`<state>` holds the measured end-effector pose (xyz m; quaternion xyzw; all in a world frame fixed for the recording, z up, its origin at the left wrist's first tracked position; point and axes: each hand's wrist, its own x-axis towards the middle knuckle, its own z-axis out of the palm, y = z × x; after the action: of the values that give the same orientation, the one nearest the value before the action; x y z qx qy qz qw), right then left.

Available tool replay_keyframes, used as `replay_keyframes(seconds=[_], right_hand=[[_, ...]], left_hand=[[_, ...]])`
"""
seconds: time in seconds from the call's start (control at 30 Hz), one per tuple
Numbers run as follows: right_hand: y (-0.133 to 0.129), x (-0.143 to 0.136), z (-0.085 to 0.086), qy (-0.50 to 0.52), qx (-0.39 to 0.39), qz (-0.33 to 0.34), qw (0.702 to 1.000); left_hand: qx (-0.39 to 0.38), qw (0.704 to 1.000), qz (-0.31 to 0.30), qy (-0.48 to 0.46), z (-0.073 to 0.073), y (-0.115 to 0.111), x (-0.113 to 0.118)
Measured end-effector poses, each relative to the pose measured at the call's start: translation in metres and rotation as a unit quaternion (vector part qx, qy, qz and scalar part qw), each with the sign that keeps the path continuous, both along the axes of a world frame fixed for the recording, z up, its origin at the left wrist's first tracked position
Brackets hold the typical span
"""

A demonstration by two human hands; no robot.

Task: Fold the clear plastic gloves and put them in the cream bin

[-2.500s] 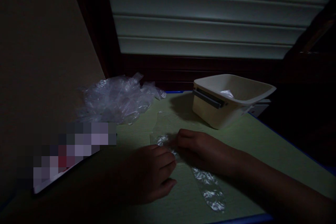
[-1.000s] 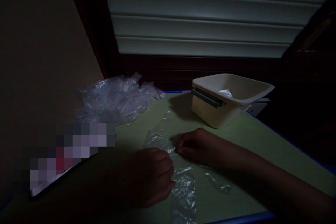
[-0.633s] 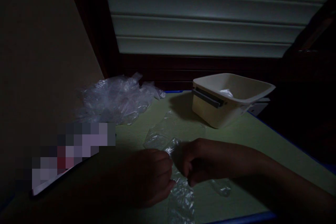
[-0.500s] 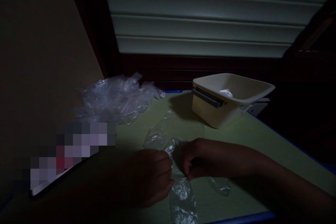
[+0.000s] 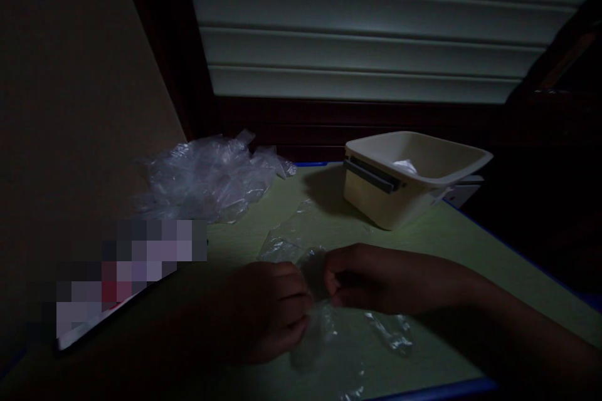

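A clear plastic bag point(image 5: 324, 326) lies between my two hands, its lower part blurred and hanging toward the table's near edge. My left hand point(image 5: 277, 313) is closed on the bag's left side, fingers curled. From the right, my right hand point(image 5: 357, 279) pinches the bag's other side with thumb and forefinger. Another piece of clear film point(image 5: 282, 247) spreads flat on the table just beyond my hands. One loop of clear plastic point(image 5: 395, 332) shows below my right wrist.
A pile of crumpled clear plastic bags point(image 5: 211, 178) sits at the back left. At the back right stands a cream bin point(image 5: 376, 200) with a grey handle and something shiny inside. A pixelated flat object point(image 5: 126, 288) lies at left on the green table point(image 5: 451, 276).
Both hands have risen slightly. The bag's lower part has swung and blurred, and the plastic loop below my right wrist shows more.
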<state>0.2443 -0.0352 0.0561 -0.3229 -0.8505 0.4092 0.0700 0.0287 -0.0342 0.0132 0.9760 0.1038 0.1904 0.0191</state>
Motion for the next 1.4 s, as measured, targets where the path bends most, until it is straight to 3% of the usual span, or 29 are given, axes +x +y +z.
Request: replay_keyframes(seconds=[0.2, 0.4, 0.8, 1.4], right_hand=[[0.0006, -0.0007, -0.0005, 0.008, 0.002, 0.024, 1.000], [0.0009, -0.0015, -0.0043, -0.011, 0.068, 0.026, 0.997], [0.0018, -0.0023, -0.0031, 0.009, 0.068, 0.033, 0.997], [0.0005, -0.0069, -0.0036, -0.046, 0.093, -0.028, 0.994]], left_hand=[[0.019, 0.997, 0.014, 0.067, 0.0026, 0.0021, -0.0011], [0.011, 0.999, 0.014, 0.037, 0.0003, 0.0016, -0.0022], [0.007, 1.000, 0.030, 0.005, 0.0011, -0.0030, -0.0009], [0.032, 0.999, -0.008, -0.011, 0.0006, -0.0015, -0.0019]])
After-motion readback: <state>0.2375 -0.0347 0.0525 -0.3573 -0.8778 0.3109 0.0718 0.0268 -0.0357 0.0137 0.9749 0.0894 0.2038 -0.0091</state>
